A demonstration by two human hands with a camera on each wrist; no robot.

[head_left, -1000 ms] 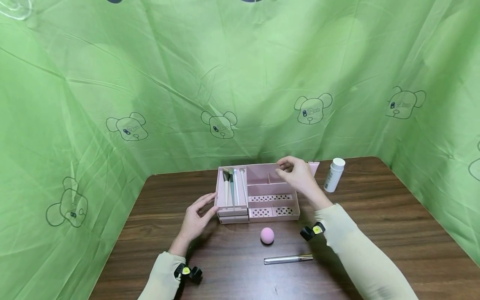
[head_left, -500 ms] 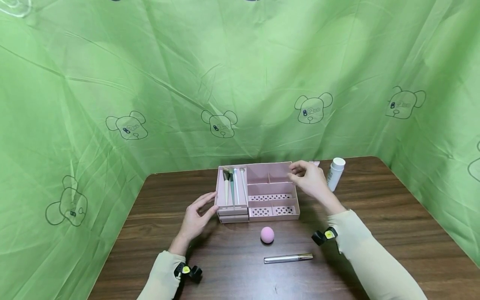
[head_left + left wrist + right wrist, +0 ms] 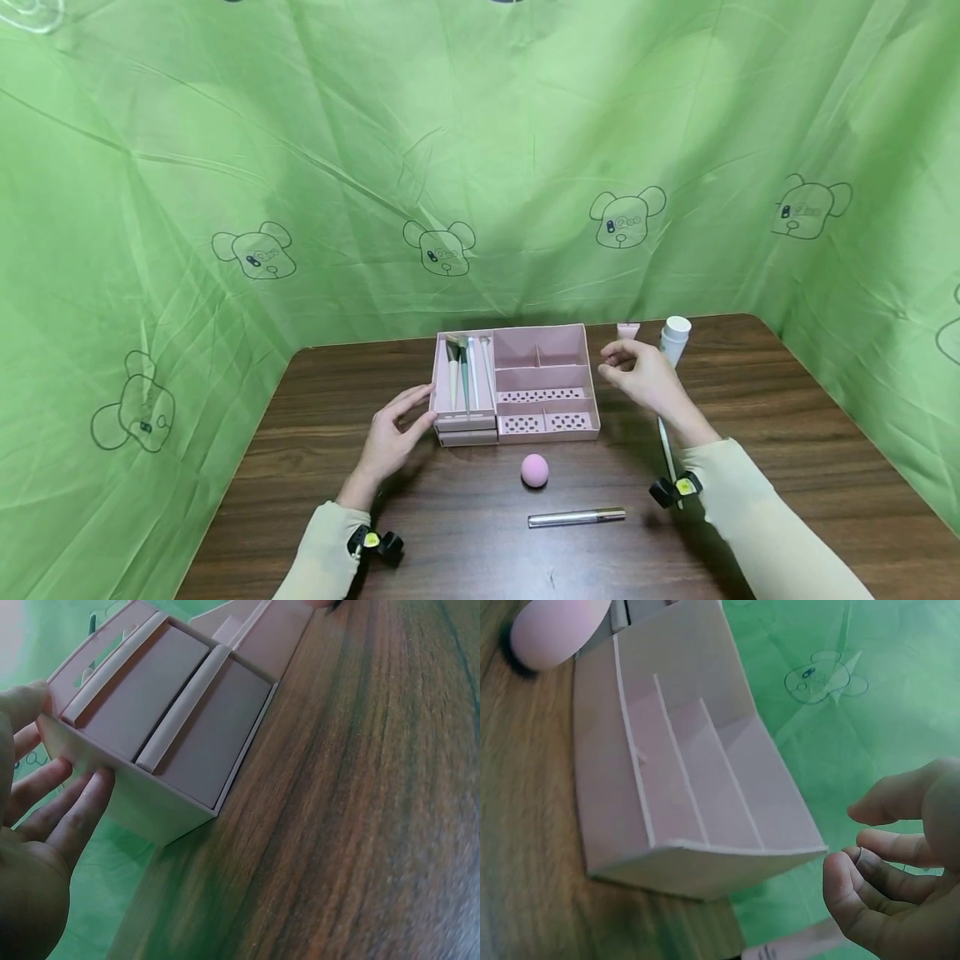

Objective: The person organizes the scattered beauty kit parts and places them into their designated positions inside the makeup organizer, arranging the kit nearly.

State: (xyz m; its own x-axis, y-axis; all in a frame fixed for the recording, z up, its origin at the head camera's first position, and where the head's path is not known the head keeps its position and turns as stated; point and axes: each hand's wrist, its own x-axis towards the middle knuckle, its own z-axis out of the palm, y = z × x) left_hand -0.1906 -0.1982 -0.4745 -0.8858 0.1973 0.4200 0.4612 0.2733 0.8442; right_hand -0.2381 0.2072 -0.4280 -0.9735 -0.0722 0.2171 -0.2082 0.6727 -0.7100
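Note:
A pink desk organizer (image 3: 540,377) stands at the table's back, with stacked drawers (image 3: 199,724) on its left side. Several makeup brushes (image 3: 453,375) lie in its top left tray. My left hand (image 3: 388,442) touches the organizer's left side with extended fingers, the thumb near the front corner. My right hand (image 3: 643,375) hovers right of the organizer, fingers loosely bent and holding nothing. Just beyond it are a pink tube (image 3: 628,331) and a white bottle (image 3: 676,337), the bottle partly hidden by the hand.
In front of the organizer sit a pink ball-shaped sponge (image 3: 535,471) and a silver pen-like tube (image 3: 576,517). A thin white stick (image 3: 666,446) lies partly hidden by the right wrist. Green cloth (image 3: 525,167) encloses the wooden table (image 3: 465,542).
My right hand has moved right and toward me, from above the organizer's back compartments to beside it, exposing them and the pink tube. The thin stick now shows. My left hand has stayed put.

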